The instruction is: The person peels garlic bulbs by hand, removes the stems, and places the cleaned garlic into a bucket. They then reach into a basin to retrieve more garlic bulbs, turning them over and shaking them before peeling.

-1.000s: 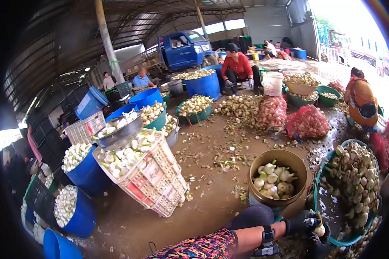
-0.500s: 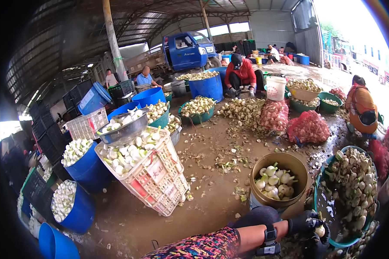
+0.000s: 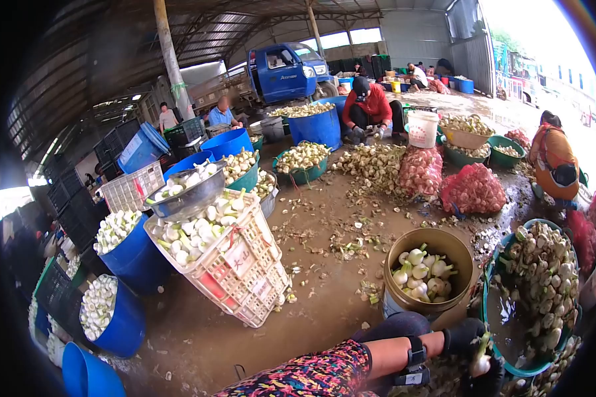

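Observation:
My left hand [image 3: 465, 336], in a dark glove, reaches in from the bottom at lower right, its fingers closed at the stem of a garlic bulb [image 3: 481, 366]. The bulb is peeled white, with a short green stem pointing up. Just below it is my right hand [image 3: 489, 382], also dark-gloved and close to the bulb. Its fingers are lost in shadow, and I cannot make out whether it holds a tool. Beside my hands stands a teal tub [image 3: 489, 311] heaped with unpeeled garlic. A tan-rimmed bucket [image 3: 392, 264] holding peeled white bulbs stands just beyond my left forearm.
A stacked cream crate [image 3: 258, 278] full of garlic, topped by a metal basin [image 3: 192, 202], stands left. Blue barrels [image 3: 126, 317] line the far left. Red mesh sacks [image 3: 473, 192], a crouching person in red [image 3: 374, 109] and another in orange [image 3: 555, 159] are farther off.
The garlic bulb has shifted slightly left and down, and its green stem now shows more. My left hand has turned and moved a little left. The person in red has moved their hands slightly.

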A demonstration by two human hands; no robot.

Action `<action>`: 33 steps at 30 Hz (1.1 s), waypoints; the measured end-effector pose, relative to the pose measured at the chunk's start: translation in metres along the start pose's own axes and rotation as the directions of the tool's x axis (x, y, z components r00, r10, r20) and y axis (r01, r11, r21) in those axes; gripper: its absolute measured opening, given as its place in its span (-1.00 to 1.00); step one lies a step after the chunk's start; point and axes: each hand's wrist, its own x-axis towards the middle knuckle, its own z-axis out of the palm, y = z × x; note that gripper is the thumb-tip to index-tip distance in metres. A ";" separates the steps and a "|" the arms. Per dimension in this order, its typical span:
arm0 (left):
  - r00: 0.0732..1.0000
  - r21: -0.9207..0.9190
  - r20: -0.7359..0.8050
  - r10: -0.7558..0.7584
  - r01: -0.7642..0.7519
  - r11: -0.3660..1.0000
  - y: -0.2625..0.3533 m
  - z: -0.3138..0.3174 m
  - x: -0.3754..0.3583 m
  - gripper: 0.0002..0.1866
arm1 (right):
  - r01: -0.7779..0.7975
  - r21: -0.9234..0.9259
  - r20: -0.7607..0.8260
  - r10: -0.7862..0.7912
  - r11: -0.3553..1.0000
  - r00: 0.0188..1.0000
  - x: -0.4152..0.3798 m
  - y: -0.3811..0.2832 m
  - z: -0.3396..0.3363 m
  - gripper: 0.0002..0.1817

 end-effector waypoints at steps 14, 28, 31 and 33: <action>0.961 -0.686 0.210 -0.177 0.274 0.674 0.031 -0.016 -0.004 -0.76 | 0.463 -0.316 0.006 -0.486 0.828 0.874 0.022 0.000 -0.042 -0.56; 0.943 -0.601 0.208 -0.261 0.334 0.726 0.000 -0.001 0.019 -0.74 | 0.309 -0.747 0.665 -0.671 -0.589 0.329 -0.012 -0.003 0.011 -0.81; 0.891 -0.739 0.172 -0.419 0.398 0.543 0.010 -0.006 0.026 -0.68 | -0.016 -0.871 0.169 -0.329 -0.491 0.929 -0.007 0.012 -0.013 -0.80; 0.976 -0.394 0.062 -0.210 0.217 0.893 0.015 -0.016 0.034 -0.68 | -0.145 -0.875 0.006 -0.310 -0.461 0.951 -0.009 0.007 -0.018 -0.79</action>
